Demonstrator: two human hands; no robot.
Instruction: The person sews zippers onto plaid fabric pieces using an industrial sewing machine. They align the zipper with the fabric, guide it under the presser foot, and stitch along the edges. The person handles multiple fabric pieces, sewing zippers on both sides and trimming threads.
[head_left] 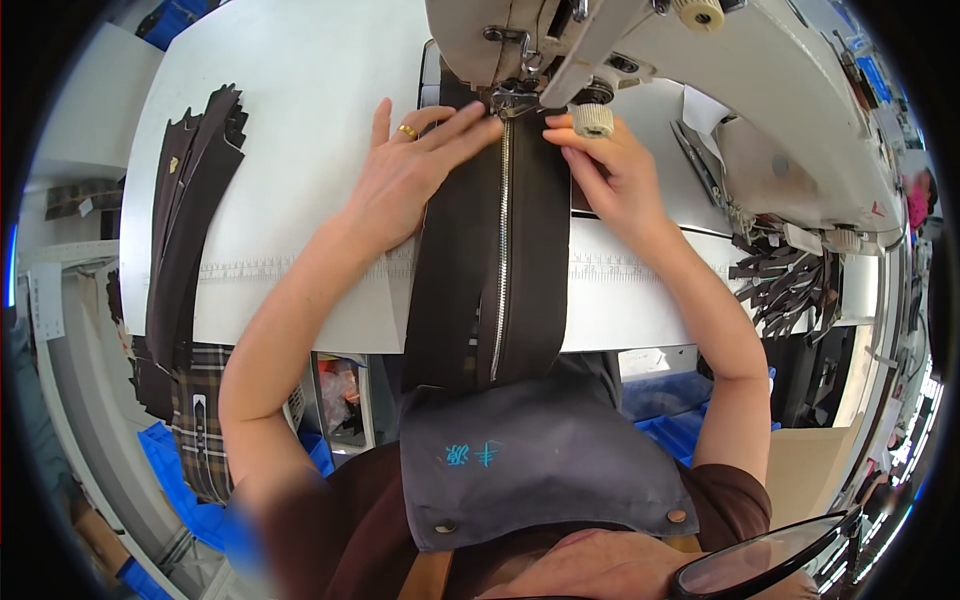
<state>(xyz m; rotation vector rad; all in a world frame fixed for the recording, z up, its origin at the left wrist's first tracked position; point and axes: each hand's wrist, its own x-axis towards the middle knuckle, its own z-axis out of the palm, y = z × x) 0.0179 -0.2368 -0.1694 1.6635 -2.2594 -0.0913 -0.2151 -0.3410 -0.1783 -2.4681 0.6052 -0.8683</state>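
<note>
Hands (pixel 402 180) (pixel 625 175) at zippered cloth (pixel 540 260), long axis toward sewing machine (pixel 770 80)

White lights (pixel 926 400) blazed far right!
And there, left, blue bins (pixel 190 514) sat below the white table (pixel 310 180), a beige panel (pixel 805 460) lower right.

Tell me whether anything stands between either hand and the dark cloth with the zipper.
Nothing visible does. The left hand lies on the dark cloth, and the right hand has fingertips at its right edge. A white knob on the sewing machine hides part of the right hand from view.
</note>
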